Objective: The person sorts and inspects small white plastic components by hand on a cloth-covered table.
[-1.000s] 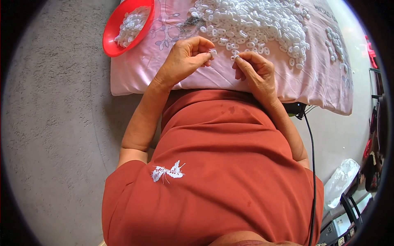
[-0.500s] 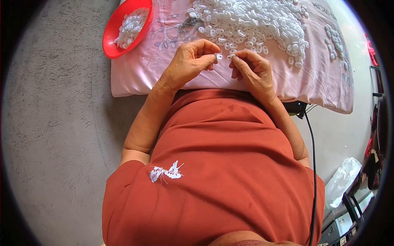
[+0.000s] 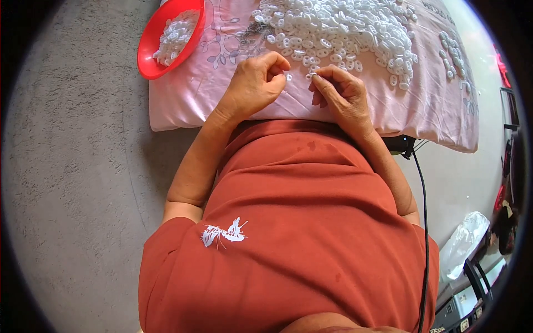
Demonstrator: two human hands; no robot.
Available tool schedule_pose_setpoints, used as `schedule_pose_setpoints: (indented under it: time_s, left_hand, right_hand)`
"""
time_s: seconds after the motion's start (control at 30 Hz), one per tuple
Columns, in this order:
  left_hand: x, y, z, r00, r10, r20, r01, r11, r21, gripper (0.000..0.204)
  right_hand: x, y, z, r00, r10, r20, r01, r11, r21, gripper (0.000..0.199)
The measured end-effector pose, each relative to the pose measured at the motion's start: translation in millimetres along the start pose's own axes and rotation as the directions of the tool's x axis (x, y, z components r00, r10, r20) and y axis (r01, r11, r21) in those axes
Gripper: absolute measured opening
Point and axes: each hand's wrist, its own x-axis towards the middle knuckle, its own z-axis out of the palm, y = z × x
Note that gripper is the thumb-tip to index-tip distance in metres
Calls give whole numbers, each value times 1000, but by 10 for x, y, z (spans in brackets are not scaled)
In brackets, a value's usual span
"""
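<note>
Over the near part of the pink cloth, my left hand point(image 3: 254, 82) is closed, its thumb and forefinger drawn together. A small white oval piece point(image 3: 288, 77) shows at its fingertips; the exact grip is too small to make out. Facing it a short gap away, my right hand point(image 3: 345, 95) pinches another small white piece point(image 3: 312, 75) between thumb and forefinger, partly covered by the fingers. Just beyond both hands spreads a large heap of white oval pieces point(image 3: 338, 33) with holes in them.
A red bowl point(image 3: 145, 53) partly filled with white pieces tilts at the cloth's left edge. Thin grey wire-like bits point(image 3: 255, 34) lie beside the heap. More pieces point(image 3: 452, 53) sit apart at the right of the pink cushion-like surface point(image 3: 183, 105). A black cable point(image 3: 423, 222) hangs at my right.
My left hand has drawn slightly left, and the white piece at its fingertips has shifted with it, widening the gap between the hands. My right hand has barely moved.
</note>
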Motion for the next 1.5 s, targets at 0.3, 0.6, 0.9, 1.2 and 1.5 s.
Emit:
schedule_pose_setpoints:
  time_s: [0.3, 0.6, 0.9, 1.2, 1.5]
  left_hand:
    - [117, -61, 140, 979, 201, -28, -188, 948, 255, 16]
    - [63, -93, 93, 998, 53, -34, -48, 990, 132, 13]
    - [2, -41, 148, 987, 98, -130, -86, 992, 97, 9]
    - [12, -112, 261, 944, 276, -180, -218, 932, 288, 13]
    - [214, -123, 167, 922, 286, -261, -236, 950, 206, 7]
  right_hand:
    - [-2, -7, 8, 1000, -13, -3, 13, 1000, 17, 13]
    - [-2, 10, -1, 1000, -8, -11, 9, 1000, 21, 14]
    - [8, 10, -19, 1000, 8, -8, -8, 999, 37, 14]
    - [12, 13, -26, 1000, 18, -3, -17, 998, 52, 15]
    - [-5, 9, -28, 1000, 15, -23, -14, 999, 50, 14]
